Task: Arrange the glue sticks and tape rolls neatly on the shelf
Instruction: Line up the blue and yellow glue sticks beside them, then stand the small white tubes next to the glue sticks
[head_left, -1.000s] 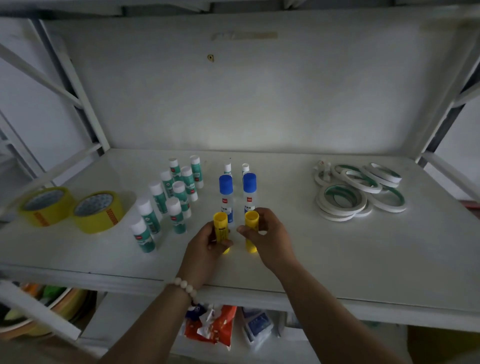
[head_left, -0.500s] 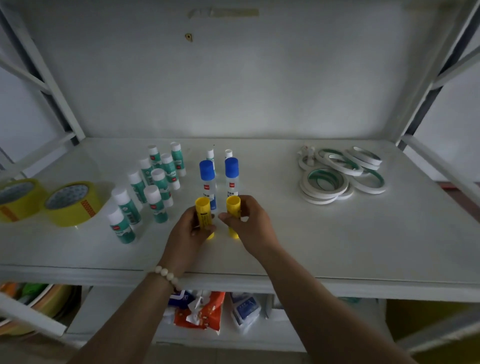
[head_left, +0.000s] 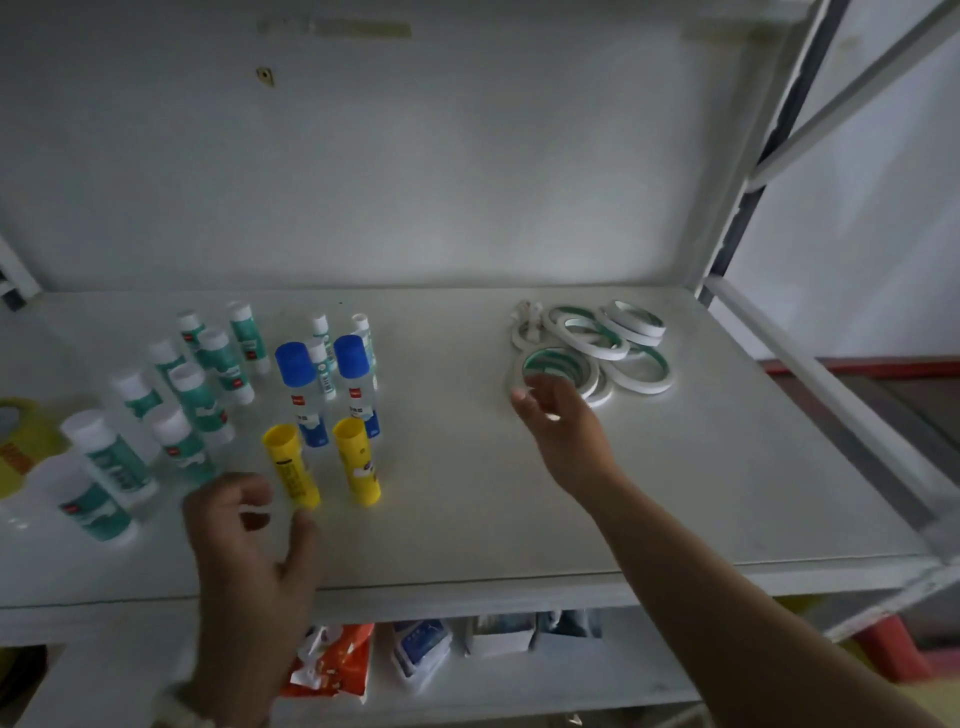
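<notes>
Two upright yellow plastic glue sticks side by side on the white metal shelf, just beyond the fingers of the left hand; touching neither. Left hand loosely curled, half open, empty, thumb tip near the base of the nearer yellow stick. Behind the yellow pair, two taller clear glue bottles with blue caps, also upright, and behind those a few slim white-capped tubes. Off to the far side of the left fingers, a loose cluster of upright green-and-white glue sticks with white caps, somewhat blurred. Past that, at the frame edge, part of a wide yellow tape roll. Right hand reaching out with fingers spread open, gripping nothing, fingertips at the near rim of a pile of thin white tape rings with green inner cores; actual contact with the nearest ring impossible to tell. Rings lying flat and overlapping, well apart from the glue sticks. Below the shelf, under both wrists, an orange-and-white packet and a blue-and-white packet on a lower level.
</notes>
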